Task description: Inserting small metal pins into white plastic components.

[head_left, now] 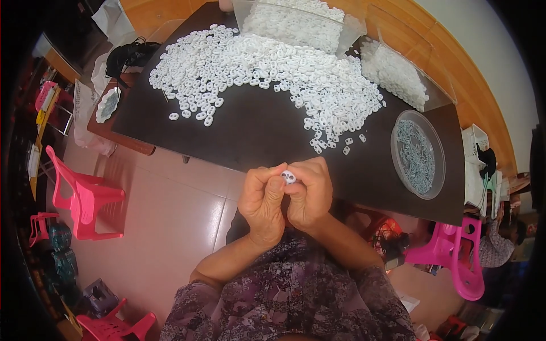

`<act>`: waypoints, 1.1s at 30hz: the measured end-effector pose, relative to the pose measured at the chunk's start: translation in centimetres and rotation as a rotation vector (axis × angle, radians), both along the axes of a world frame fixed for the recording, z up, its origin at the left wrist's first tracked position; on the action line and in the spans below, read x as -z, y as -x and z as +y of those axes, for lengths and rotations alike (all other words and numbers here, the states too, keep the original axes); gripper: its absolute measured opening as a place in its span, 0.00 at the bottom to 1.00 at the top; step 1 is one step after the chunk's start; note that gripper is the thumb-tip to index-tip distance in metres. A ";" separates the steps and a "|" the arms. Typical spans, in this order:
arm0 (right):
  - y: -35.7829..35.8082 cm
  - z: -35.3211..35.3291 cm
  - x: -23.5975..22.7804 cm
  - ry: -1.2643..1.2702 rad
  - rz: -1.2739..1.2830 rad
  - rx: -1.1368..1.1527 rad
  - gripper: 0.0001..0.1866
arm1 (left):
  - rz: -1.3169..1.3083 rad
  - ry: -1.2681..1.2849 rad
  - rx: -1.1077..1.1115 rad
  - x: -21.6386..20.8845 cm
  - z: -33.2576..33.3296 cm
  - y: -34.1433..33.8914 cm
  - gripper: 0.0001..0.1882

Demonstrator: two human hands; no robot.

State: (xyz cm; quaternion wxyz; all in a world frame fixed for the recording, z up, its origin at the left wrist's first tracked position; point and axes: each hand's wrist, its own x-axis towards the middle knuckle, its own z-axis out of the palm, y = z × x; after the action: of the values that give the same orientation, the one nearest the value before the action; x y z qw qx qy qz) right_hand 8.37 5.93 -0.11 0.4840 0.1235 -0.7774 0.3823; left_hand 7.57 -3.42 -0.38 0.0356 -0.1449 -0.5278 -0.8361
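Between the fingertips of both hands, just off the table's near edge, is a small white oval plastic piece with two dark holes. My left hand pinches it from the left with thumb and forefinger. From the other side my right hand grips it the same way, fingers curled in. Beyond them, a large heap of similar white two-hole pieces spreads over the dark table. A round clear tub at the right holds many small grey metal parts, probably screws.
Clear bins with more white pieces stand at the back and back right. Pink plastic chairs stand left and right. A white basket sits beyond the table's right edge. Another person is at the far right.
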 end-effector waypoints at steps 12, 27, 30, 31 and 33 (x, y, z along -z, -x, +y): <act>0.3 0.8 0.2 -0.049 0.034 0.054 0.09 | 0.014 0.045 -0.053 -0.1 1.4 0.2 0.07; 4.1 20.9 -11.7 -0.149 -0.051 0.585 0.05 | 0.491 0.426 0.877 0.9 1.2 -2.9 0.11; 5.4 28.2 -14.2 -0.062 -0.184 0.716 0.06 | 0.704 0.369 0.956 4.1 4.3 -4.8 0.09; 5.8 30.1 -14.4 -0.063 -0.180 0.717 0.06 | 0.833 0.458 1.098 4.9 5.4 -5.6 0.08; 6.3 33.2 -14.3 -0.086 -0.341 0.950 0.08 | 0.981 0.567 1.410 6.4 7.7 -7.6 0.09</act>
State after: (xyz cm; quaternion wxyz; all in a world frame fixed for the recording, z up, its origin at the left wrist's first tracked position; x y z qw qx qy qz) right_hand 2.04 39.11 14.15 0.4650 -0.2881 -0.8308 0.1024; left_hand 15.14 4.32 -6.80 -0.3009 -0.7782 -0.4283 -0.3469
